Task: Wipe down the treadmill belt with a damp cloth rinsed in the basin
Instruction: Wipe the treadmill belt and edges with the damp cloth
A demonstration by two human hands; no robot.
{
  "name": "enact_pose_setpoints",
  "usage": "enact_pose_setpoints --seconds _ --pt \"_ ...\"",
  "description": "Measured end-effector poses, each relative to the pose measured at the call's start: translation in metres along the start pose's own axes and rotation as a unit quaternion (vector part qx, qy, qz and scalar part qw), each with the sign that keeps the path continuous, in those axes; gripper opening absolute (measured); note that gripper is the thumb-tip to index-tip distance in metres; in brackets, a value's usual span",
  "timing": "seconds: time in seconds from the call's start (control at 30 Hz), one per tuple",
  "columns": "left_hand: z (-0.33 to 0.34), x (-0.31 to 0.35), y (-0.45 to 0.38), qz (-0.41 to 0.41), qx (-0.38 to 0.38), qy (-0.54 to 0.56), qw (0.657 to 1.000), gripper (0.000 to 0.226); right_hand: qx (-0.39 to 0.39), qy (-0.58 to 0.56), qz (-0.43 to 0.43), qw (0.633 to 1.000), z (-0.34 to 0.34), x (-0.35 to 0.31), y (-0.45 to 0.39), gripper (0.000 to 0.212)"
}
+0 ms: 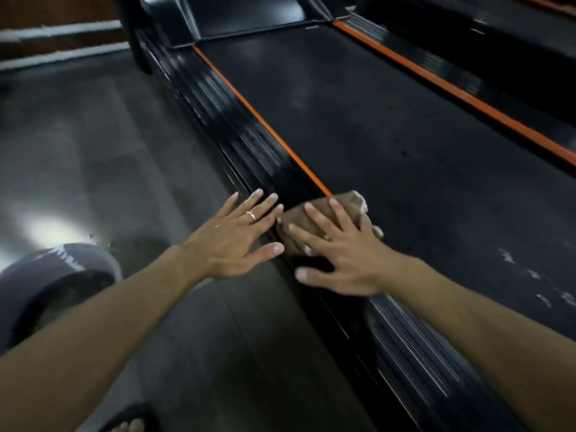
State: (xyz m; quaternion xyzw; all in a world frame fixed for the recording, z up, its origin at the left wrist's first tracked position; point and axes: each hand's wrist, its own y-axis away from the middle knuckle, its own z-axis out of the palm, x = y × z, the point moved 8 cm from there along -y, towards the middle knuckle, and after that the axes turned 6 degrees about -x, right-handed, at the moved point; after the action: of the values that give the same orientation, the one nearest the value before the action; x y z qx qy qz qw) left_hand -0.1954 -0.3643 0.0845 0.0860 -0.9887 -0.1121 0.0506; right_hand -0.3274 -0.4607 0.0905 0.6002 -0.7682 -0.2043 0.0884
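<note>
Two flat hands: the right hand (339, 254) presses a brown cloth (327, 219) on the treadmill's left edge; the left hand (237, 235), fingers spread, rests beside it. No writing shows.

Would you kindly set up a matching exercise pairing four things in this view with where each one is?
Things:
1. cloth
2. ring
3. basin
4. left hand

Places:
A. on the floor, lower left
B. under the right hand
C. flat on the side rail
D. on a finger of the left hand

Pairs: 1-B, 2-D, 3-A, 4-C
</note>
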Motion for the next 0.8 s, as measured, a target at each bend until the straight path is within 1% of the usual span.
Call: enact_pose_setpoints --seconds 0.07,0.13,0.27,0.33,0.43,0.5,0.63,0.7,0.8 --pt "0.006 0.0 0.008 -0.038 0.003 0.021 0.999 0.092 0.01 0.007 0.006 1.0 -0.008 -0.001 -0.021 0.082" --pt "0.01 0.002 0.015 -0.059 -0.002 0.035 0.998 0.091 0.011 0.019 0.001 1.0 -0.004 -0.001 -0.018 0.082" --pt "0.015 0.03 0.024 -0.055 0.0 0.037 0.998 0.089 -0.003 0.012 -0.048 0.999 0.025 0.003 0.056 0.082" --pt "0.017 0.044 0.028 -0.055 0.003 0.044 0.998 0.085 -0.032 0.026 -0.064 0.997 0.041 0.005 0.095 0.078" --pt "0.017 0.057 0.029 -0.058 0.01 0.056 0.997 0.087 -0.062 0.048 -0.056 0.995 0.05 0.008 0.111 0.076" --pt "0.02 0.059 0.03 -0.061 -0.002 0.066 0.996 0.089 -0.05 0.034 -0.052 0.997 0.041 0.007 0.088 0.077" --pt "0.018 0.05 0.029 -0.068 -0.027 0.059 0.996 0.092 0.001 0.011 -0.034 0.999 0.017 0.001 0.029 0.075" --pt "0.014 0.047 0.029 -0.069 -0.037 0.044 0.996 0.094 0.016 0.011 -0.036 0.999 0.017 0.001 0.033 0.073" --pt "0.01 0.052 0.03 -0.046 -0.043 0.013 0.998 0.096 0.02 0.007 -0.063 0.998 0.037 0.007 0.085 0.065"
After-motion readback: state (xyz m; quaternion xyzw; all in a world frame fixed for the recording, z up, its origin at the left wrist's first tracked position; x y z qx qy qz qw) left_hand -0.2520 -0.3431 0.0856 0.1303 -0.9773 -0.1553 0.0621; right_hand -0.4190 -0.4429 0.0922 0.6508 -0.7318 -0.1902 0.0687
